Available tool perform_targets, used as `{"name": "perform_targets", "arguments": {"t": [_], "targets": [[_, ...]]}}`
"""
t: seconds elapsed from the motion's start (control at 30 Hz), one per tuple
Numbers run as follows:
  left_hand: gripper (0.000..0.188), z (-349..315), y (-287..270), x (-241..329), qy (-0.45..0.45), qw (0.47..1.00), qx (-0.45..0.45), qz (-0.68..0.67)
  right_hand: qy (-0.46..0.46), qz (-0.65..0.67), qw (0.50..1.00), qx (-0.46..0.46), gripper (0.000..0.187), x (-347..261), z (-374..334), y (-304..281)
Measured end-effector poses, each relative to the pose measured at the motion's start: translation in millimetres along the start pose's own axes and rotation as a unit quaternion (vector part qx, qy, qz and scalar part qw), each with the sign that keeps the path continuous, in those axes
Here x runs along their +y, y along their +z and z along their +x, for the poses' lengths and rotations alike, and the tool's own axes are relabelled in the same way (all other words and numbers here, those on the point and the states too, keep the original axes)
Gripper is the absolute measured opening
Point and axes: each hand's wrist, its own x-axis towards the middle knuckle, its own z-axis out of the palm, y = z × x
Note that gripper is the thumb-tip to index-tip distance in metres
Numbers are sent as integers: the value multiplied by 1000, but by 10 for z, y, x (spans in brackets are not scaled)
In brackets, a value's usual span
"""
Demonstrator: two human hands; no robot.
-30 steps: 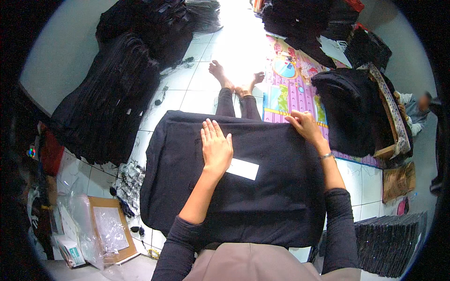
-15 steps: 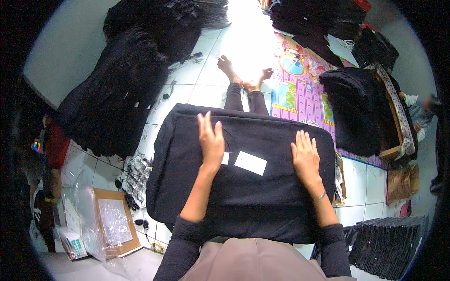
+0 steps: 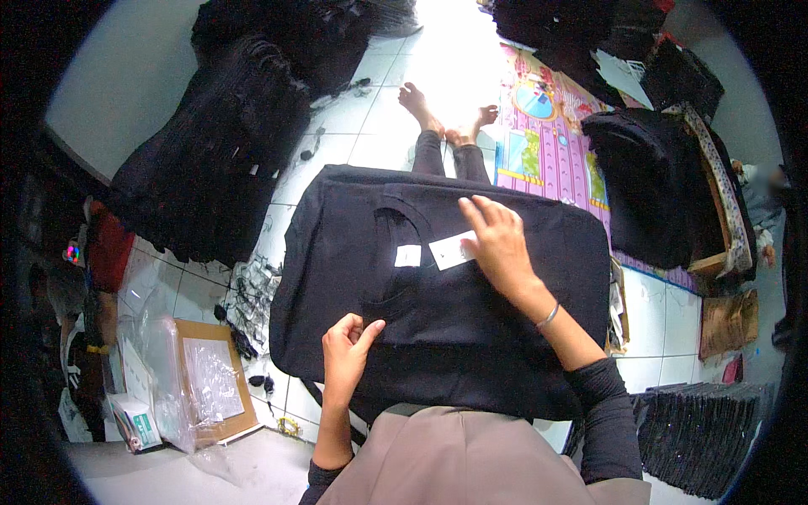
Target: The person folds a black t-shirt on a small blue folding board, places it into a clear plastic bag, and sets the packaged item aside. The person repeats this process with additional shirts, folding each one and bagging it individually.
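Observation:
A black T-shirt (image 3: 497, 353) lies flat across my lap, its round collar toward the left. Inside the collar shows a small white neck label (image 3: 408, 256). Just right of it rests a white card tag (image 3: 450, 252), partly covered by my right hand (image 3: 502, 248). That hand is open, fingers stretched toward the far side, thumb at the tag's right edge. Over the near left part of the shirt, below the collar, is my left hand (image 3: 347, 349). Its fingers are loosely bent and the thumb stands apart, with nothing visible between them.
Black garment heaps (image 3: 202, 160) stand at the far left. A black cloth pile (image 3: 644, 185) fills a wooden frame at right, beside a colourful mat (image 3: 551, 139). Stacked black pieces (image 3: 699, 433) sit near right; a plastic-wrapped board (image 3: 215, 391) lies near left. Another person (image 3: 757, 210) is at the right edge.
My right hand has moved left from the shirt's right side to the tag. My left hand has drawn back toward me, uncovering the collar and neck label.

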Motion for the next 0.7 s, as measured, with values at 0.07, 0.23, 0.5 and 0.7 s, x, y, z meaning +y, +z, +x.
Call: {"name": "perform_targets", "arguments": {"t": [0.07,0.23,0.5,0.7], "targets": [[40,-6,-4,-32,53,997,17,60,-55,56,996,-40,68,-207,-225,30],[39,-67,-50,-13,148,978,-1,145,-154,88,969,-173,57,-538,-791,-107],[46,22,-290,-7,286,955,-35,76,-240,206,933,-173,49,-627,-840,-100],[28,42,-53,-196,521,823,-31,225,-161,353,908,-157,40,-632,-815,-58]]}}
